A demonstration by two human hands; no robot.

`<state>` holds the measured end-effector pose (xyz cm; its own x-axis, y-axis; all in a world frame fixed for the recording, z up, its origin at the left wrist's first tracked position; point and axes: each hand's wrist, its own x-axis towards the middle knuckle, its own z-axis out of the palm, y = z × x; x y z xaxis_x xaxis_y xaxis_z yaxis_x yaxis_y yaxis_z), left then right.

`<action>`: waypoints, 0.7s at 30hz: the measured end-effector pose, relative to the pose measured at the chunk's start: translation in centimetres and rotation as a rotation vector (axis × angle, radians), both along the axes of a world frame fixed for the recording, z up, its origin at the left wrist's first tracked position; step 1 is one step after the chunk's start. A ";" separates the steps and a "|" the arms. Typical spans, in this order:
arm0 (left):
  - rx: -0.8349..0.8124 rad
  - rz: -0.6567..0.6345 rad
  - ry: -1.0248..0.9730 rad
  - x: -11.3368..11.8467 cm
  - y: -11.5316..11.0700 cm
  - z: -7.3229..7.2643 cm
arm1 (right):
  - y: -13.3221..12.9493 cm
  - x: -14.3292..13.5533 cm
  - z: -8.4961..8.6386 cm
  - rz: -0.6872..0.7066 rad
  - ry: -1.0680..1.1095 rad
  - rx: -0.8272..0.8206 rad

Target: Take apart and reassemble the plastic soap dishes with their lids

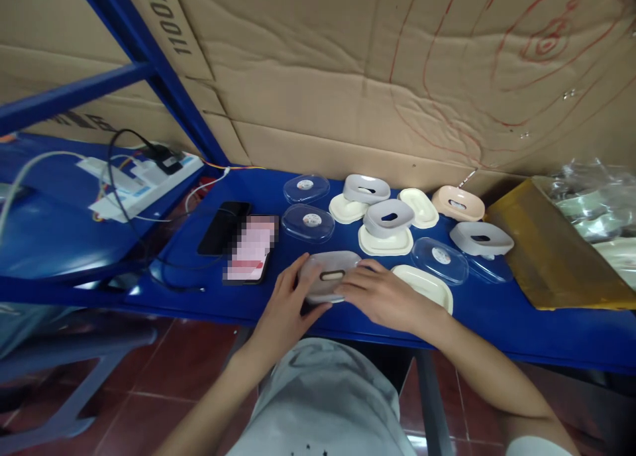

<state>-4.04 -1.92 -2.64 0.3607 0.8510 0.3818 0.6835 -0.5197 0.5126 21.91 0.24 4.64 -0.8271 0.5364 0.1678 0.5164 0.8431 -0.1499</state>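
Note:
A grey soap dish [325, 265] with an oval slot lies at the table's front edge, a pale part showing through the slot. My left hand [291, 297] grips its left end, thumb along the near side. Closed over the right end is my right hand [380, 293], its fingers bent onto the top near the slot. Just right of that hand, partly behind my forearm, is a cream oval base [430, 287]. Beyond my hands, another grey dish [389, 217] rests partly over a second cream base [385, 242].
Clear lids [308, 224], another grey dish [481, 237] and a peach dish [458, 203] lie around. Two phones, one dark [223, 227] and one lit [252, 247], are at left near a power strip [144, 187] with cables. A cardboard box [561, 257] with plastic-wrapped parts stands right.

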 end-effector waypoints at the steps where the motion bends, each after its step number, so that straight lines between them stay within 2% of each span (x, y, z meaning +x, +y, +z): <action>1: 0.012 -0.025 0.020 -0.1 0.1 0.1 | -0.2 -0.3 -0.2 -0.001 -0.023 0.017; 10: 0.022 -0.065 0.144 -0.1 0.3 0.8 | -2.0 -2.3 -1.1 -0.074 -0.210 0.306; 12: 0.012 -0.104 0.166 -0.3 0.1 0.9 | -1.9 -2.2 -1.3 -0.046 -0.194 0.276; 15: -0.005 -0.158 0.195 -1.2 0.2 1.6 | -1.1 -1.3 -1.0 -0.007 -0.047 0.105; 18: 0.015 -0.160 0.187 -2.1 2.4 3.2 | 0.4 0.5 -0.1 -0.031 0.097 0.024; 21: 0.053 -0.172 0.201 -2.2 7.5 5.2 | 1.7 2.1 0.4 -0.138 0.118 0.029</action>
<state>-6.25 5.54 2.56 0.5717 0.7511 0.3301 0.6678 -0.6597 0.3446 24.01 1.93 5.08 -0.7195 0.6370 0.2768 0.6079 0.7703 -0.1927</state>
